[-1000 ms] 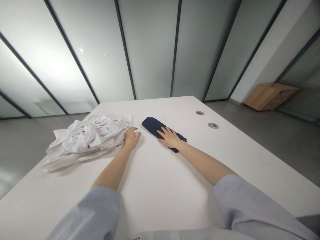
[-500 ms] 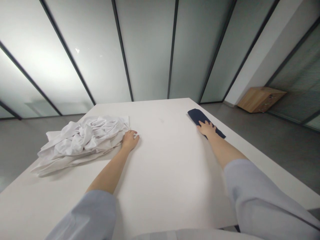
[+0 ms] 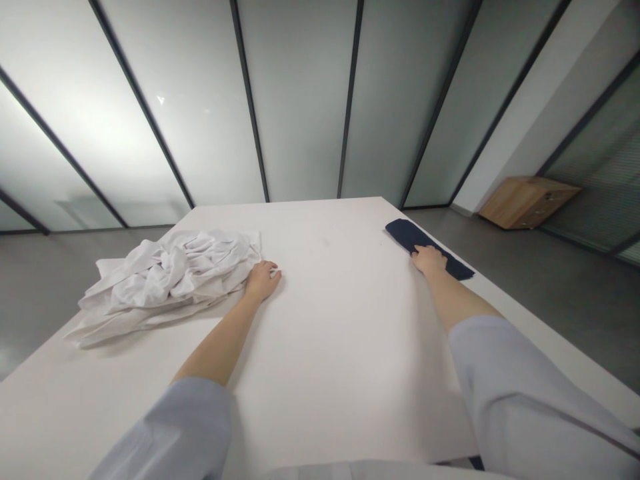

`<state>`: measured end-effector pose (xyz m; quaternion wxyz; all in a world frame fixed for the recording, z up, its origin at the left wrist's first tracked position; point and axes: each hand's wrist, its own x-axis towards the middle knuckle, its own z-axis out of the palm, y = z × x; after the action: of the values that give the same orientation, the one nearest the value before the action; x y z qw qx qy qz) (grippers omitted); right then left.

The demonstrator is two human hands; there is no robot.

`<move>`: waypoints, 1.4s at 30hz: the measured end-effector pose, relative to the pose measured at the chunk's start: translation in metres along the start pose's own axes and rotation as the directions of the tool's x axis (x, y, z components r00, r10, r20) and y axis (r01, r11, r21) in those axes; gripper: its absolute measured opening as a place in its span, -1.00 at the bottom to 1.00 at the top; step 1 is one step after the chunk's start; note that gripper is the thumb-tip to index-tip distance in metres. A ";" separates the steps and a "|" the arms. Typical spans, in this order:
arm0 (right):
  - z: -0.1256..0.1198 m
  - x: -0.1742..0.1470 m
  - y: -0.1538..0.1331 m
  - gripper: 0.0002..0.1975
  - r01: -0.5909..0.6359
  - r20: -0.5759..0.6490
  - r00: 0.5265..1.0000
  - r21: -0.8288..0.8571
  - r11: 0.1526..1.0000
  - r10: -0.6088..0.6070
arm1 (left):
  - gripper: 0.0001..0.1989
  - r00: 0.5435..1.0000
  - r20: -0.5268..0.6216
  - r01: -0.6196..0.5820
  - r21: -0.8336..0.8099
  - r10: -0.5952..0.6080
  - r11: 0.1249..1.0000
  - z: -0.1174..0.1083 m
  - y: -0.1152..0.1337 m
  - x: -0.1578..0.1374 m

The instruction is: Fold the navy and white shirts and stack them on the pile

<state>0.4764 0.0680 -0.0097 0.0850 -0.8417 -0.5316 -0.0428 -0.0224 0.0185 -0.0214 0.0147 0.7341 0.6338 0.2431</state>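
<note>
Far left on my bench (image 3: 330, 360) there's a heap of crumpled white cloth (image 3: 175, 277), all loose folds. My left hand (image 3: 263, 280) rests right at its right-hand side, fingers curled. A bit of something white shows by the fingertips, but honestly I can't tell if I'm pinching it or just lying next to it. I'd leave that hand quiet and low, since any tug there could drag the heap across.

Over on the right is the bit that matters: a folded navy cloth (image 3: 405, 232), lying flat and slanted close to the bench's right edge. My right hand (image 3: 430, 260) is on top of it, bent fingers over the middle; whether they're gripping a layer or only pressing, I can't say.

My take on doing this nicely: spread the pressure over the whole fold, because poking with fingertips would probably slide the top layer off the bottom one. I'd go no further right, the far corner could end up hanging over. Then lift the fingers straight up, no dragging, so the fold stays square.
</note>
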 end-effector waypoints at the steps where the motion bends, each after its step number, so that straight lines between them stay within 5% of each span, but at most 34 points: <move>1: 0.001 -0.001 -0.001 -0.53 -0.003 -0.005 1.000 0.021 1.000 0.003 | -0.71 1.000 -0.002 -0.003 0.000 0.003 1.000 0.000 0.000 0.000; 9: 0.004 -0.018 -0.023 -0.50 0.047 -0.201 0.980 0.203 0.978 -0.005 | -0.71 0.999 0.007 -0.044 -0.022 0.044 0.999 0.003 -0.002 0.001; 15: 0.003 -0.049 -0.094 -0.60 0.386 -0.184 0.921 0.293 0.875 -0.344 | -0.71 0.997 0.061 -0.037 -0.047 0.040 0.998 0.001 0.000 0.001; 20: 0.009 -0.090 -0.136 -0.67 0.579 -0.029 0.802 0.289 0.763 -0.597 | -0.71 0.993 0.081 -0.086 -0.007 0.087 0.996 0.000 0.001 -0.002; 28: 0.008 -0.099 -0.128 -0.68 0.660 -0.016 0.724 0.307 0.686 -0.689 | -0.69 0.990 0.106 -0.096 0.011 0.094 0.995 -0.001 0.000 -0.004; 42: 0.008 -0.099 -0.127 -0.68 0.655 -0.013 0.723 0.327 0.681 -0.690 | -0.69 0.990 0.101 -0.099 0.004 0.098 0.995 0.000 -0.001 -0.003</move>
<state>0.3192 0.0351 -0.0211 0.1641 -0.5637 -0.8073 0.0597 -0.0233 0.0159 -0.0231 0.0312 0.7760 0.5963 0.2031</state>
